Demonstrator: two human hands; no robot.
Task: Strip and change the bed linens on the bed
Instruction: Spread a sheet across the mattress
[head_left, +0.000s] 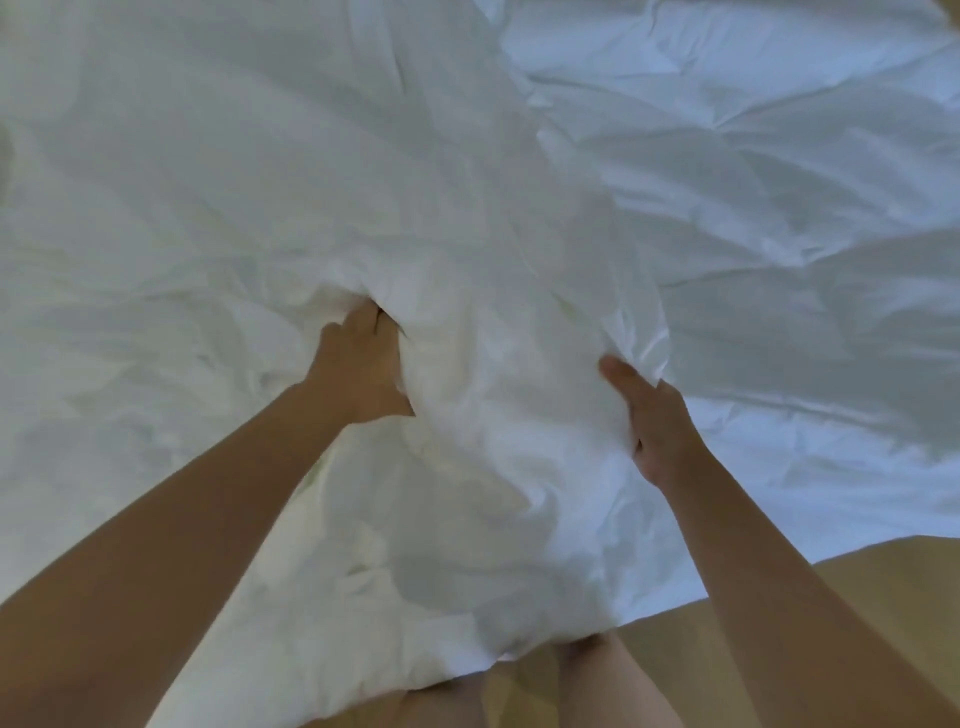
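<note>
Head view: white duvet (493, 322) bunched and rumpled across the bed, its near end hanging over the near edge of the bed (779, 519) toward the person's legs.
Left hand (358, 364): fingers buried in a fold, clamped on a fistful of the duvet.
Right hand (649, 421): fingers spread, pressed flat against the right flank of the bunch — not closed around it.
Handling: soft, puffy, likely light but bulky — cloth looks smooth and may slip.
Where to hold: deep fistfuls of gathered folds, or corners.
</note>
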